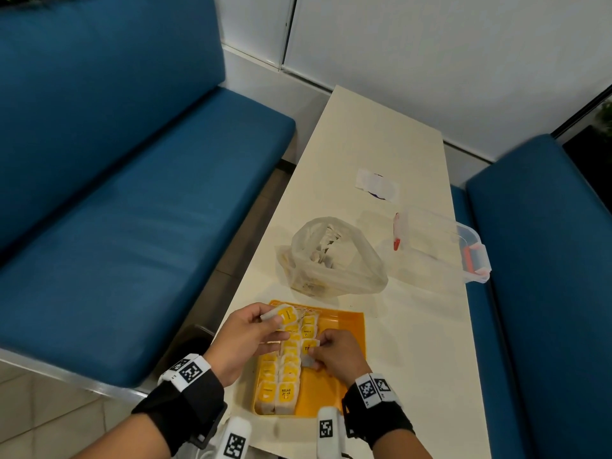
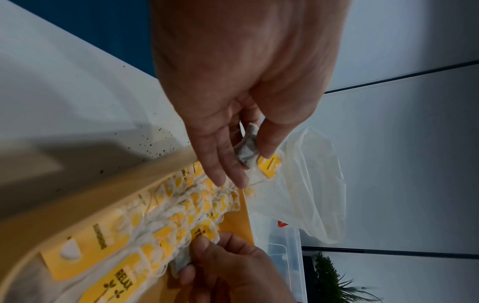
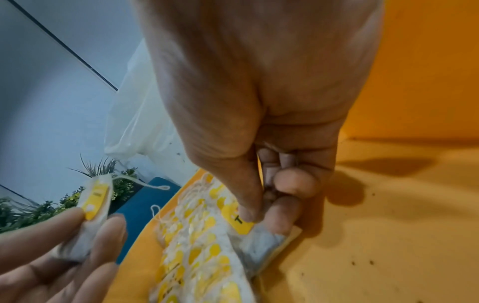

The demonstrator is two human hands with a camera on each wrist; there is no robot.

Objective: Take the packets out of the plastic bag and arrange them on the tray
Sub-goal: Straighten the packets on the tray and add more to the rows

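Observation:
An orange tray (image 1: 344, 329) lies at the table's near end with two rows of white tea-bag packets (image 1: 281, 379) bearing yellow tags. My left hand (image 1: 261, 326) hovers over the tray's far left corner and pinches one packet (image 1: 283, 314) between thumb and fingers (image 2: 267, 143). My right hand (image 1: 323, 351) is down on the tray, pinching another packet (image 3: 261, 239) by its yellow tag at the right-hand row's edge. Beyond the tray sits the translucent plastic bag (image 1: 334, 260), open at the top, with more packets inside.
A clear plastic box (image 1: 440, 243) with red latches stands at the table's right edge, beyond the bag. A small white wrapper (image 1: 377, 185) lies farther back. Blue benches (image 1: 132, 193) flank the cream table (image 1: 414, 342) on both sides.

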